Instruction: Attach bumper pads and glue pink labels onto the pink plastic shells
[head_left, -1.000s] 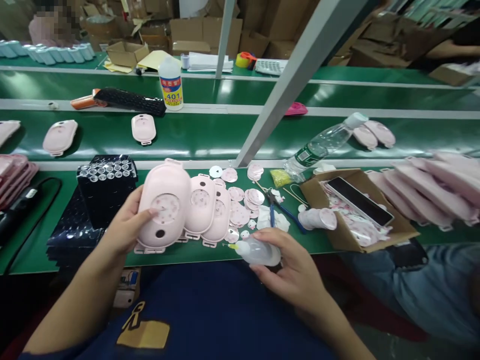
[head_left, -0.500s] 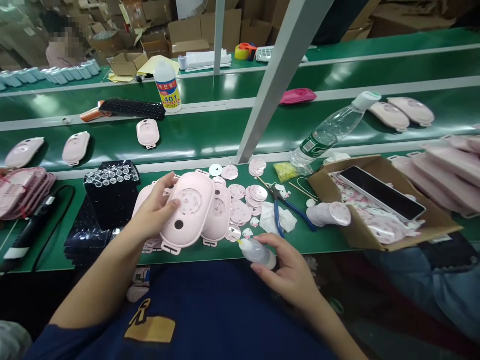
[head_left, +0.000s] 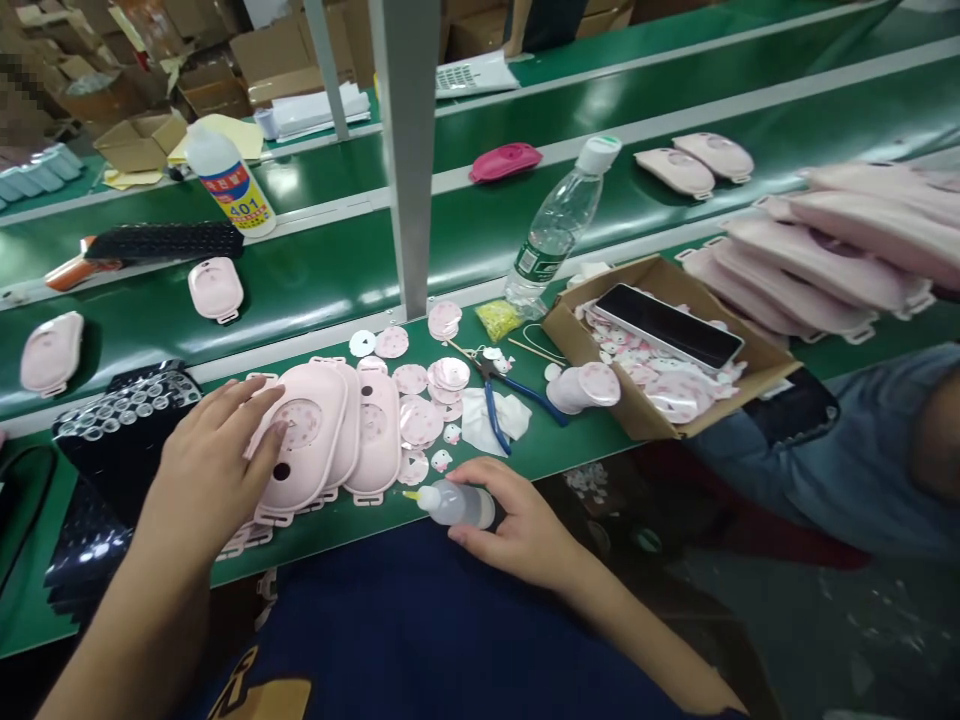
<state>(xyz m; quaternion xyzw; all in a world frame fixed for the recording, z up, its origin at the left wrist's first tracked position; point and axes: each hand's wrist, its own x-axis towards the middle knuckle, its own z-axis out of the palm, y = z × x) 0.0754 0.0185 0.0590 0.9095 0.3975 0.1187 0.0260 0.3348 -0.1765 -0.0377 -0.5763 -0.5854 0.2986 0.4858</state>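
My left hand (head_left: 202, 465) lies with fingers stretched over the left edge of a pink oval shell (head_left: 300, 440), the top one of a fanned row of pink shells (head_left: 375, 435) at the near edge of the green bench. My right hand (head_left: 517, 525) is closed around a small squeeze bottle (head_left: 454, 503) with a yellow tip pointing left. Round printed discs (head_left: 439, 385) and small pink bits lie just beyond the shells.
Blue-handled pliers (head_left: 499, 405) lie on a white cloth. An open cardboard box (head_left: 667, 400) holds discs and a black phone (head_left: 667, 325). A water bottle (head_left: 559, 225), a grey post (head_left: 412, 160), black trays (head_left: 112, 430), a 401 glue bottle (head_left: 229, 185) and stacked pink shells (head_left: 832, 255) surround it. Another person's leg (head_left: 847, 470) is at right.
My left hand has lowered the pink shell it held up onto the row of shells and now rests on it. The view swung right. My right hand still holds the squeeze bottle.
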